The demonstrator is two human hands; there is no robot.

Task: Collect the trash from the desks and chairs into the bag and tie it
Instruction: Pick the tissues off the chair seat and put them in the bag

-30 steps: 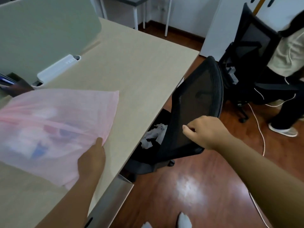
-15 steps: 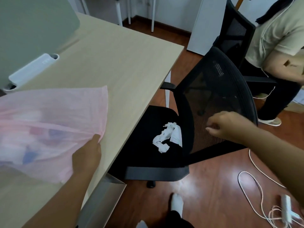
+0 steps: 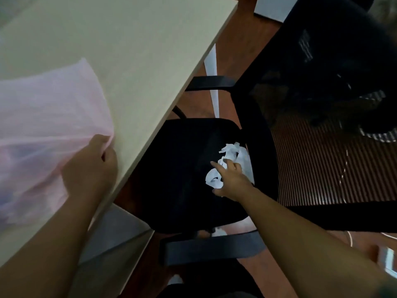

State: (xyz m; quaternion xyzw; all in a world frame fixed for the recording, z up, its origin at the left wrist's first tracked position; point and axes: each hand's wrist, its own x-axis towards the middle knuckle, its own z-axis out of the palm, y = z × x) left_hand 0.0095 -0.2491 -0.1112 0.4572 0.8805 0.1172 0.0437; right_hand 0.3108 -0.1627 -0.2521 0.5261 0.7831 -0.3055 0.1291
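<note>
Spreading across the far left of the scene is a pale wood-grain desk point(image 3: 139, 50), its long edge running on a slant from the far right corner down to the near left. On its left part lies a thin pink bag point(image 3: 49, 117), see-through enough that dim shapes show inside. The left hand point(image 3: 90, 168) rests on the desk near the edge and pinches the bag's rim, thumb and curled fingers gathering the plastic into folds.

Just right of the desk stands a black office chair, its seat point(image 3: 182, 168) partly tucked under the desk edge. Crumpled white paper point(image 3: 233, 150) lies on the right side of the seat, close to the mesh backrest point(image 3: 322, 164). The right hand point(image 3: 234, 181) is laid over this paper with its fingers spread and mostly straight, touching it but not closed round it.

One armrest point(image 3: 212, 250) crosses the near side of the seat, the other point(image 3: 210, 82) the far side. A white desk leg point(image 3: 210, 61) stands behind the far one. A grey panel point(image 3: 111, 237) sits under the desk's near end. Reddish-brown wooden floor point(image 3: 240, 39) shows between desk and chair.
</note>
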